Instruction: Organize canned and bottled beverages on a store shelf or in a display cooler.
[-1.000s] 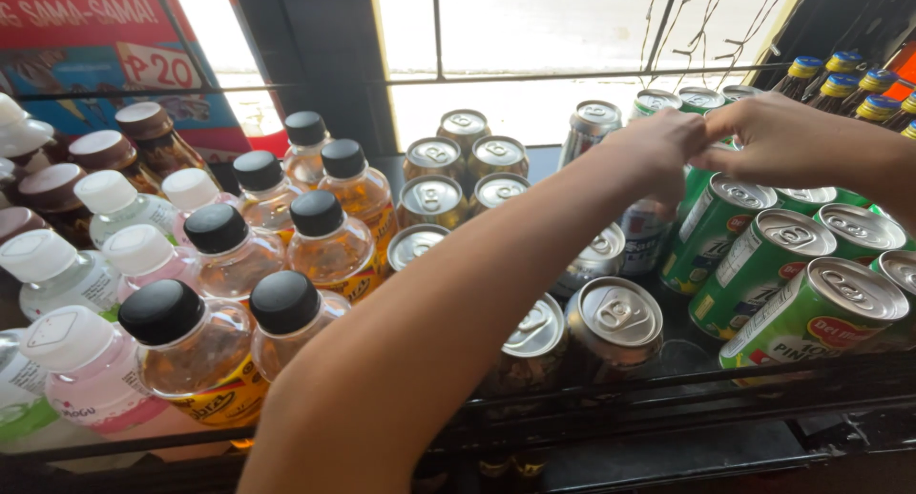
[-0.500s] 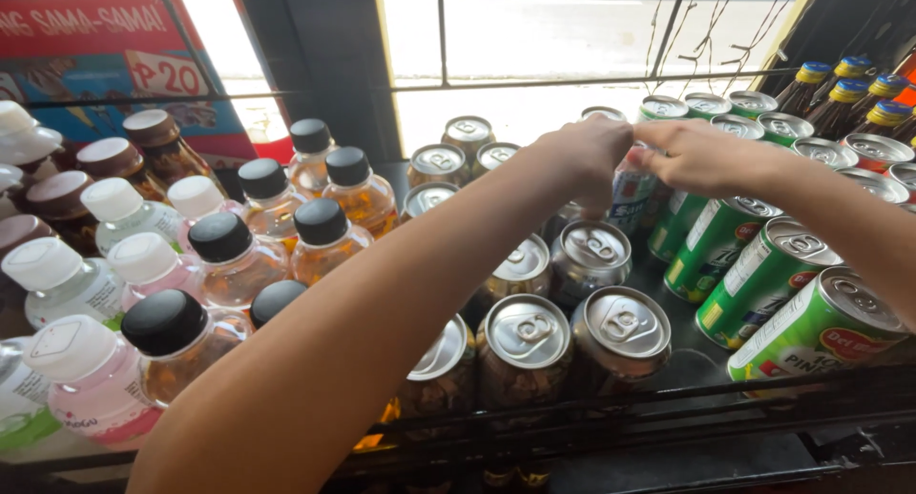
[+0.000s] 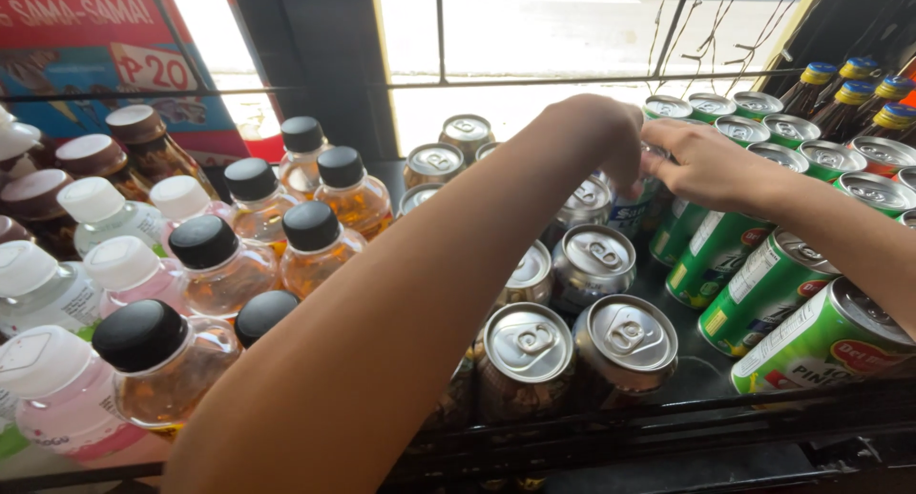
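Note:
My left hand (image 3: pixel 596 132) reaches across from the lower left. My right hand (image 3: pixel 711 165) comes in from the right. Both close around a blue and white drink can (image 3: pixel 632 211), held upright at the back of a row of silver-topped cans (image 3: pixel 596 257). My fingers hide most of the held can's top. Two more silver-topped cans (image 3: pixel 625 334) stand at the front of that row. Green cans (image 3: pixel 763 282) lie tilted just right of my right hand.
Amber bottles with black caps (image 3: pixel 310 229) and pink and clear bottles with white caps (image 3: pixel 122 265) fill the left side. Dark bottles with yellow caps (image 3: pixel 842 86) stand at the far right. A black shelf rail (image 3: pixel 687 420) runs along the front, window bars (image 3: pixel 534 79) behind.
Both hands have moved left from above the green cans to the back of the silver-can row, carrying the blue and white can. The view has shifted a little with them.

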